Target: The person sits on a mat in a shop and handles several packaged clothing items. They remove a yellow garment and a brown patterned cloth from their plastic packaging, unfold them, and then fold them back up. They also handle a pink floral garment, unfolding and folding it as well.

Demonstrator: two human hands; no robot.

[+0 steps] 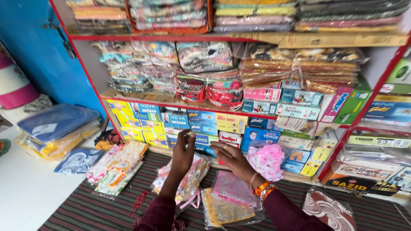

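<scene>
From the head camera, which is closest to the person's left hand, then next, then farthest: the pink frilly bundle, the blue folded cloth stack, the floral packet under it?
1. Floral packet, directly beneath the left hand.
2. Pink frilly bundle, to the right.
3. Blue folded cloth stack, far left.

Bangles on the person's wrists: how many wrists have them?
1. Only the right hand has bangles, orange and red, at the wrist just above the maroon sleeve. The left hand shows a bare wrist, though its sleeve could hide something lower down.
</scene>
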